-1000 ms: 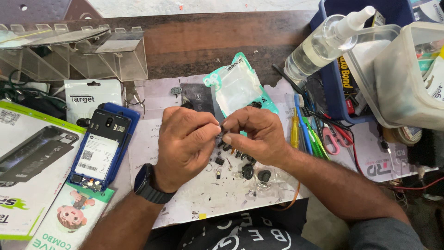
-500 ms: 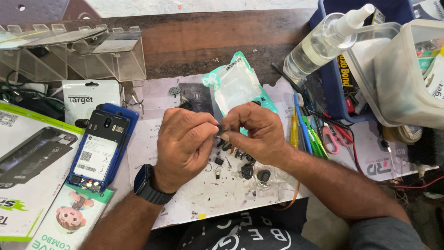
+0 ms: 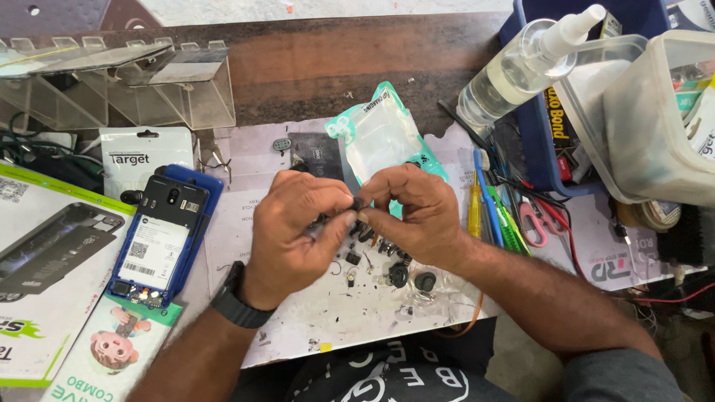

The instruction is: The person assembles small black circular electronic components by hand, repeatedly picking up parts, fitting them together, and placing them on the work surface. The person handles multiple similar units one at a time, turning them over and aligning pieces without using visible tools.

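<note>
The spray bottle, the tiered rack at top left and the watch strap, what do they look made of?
Spray bottle: looks like clear glossy plastic, since liquid shows through, with an opaque white nozzle.
Tiered rack: likely clear acrylic; the table shows through its flat, sharp-edged panels.
Watch strap on the left wrist: matte black, probably rubber or silicone, though the look leaves it open.

Phone-repair bench: opened phone (image 3: 160,242), screwdrivers (image 3: 488,201).

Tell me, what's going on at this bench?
A person's left hand and right hand meet over a paper sheet, pinching a tiny dark part between the fingertips. More small black parts lie scattered below. An opened phone rests to the left, a spray bottle upper right.
</note>
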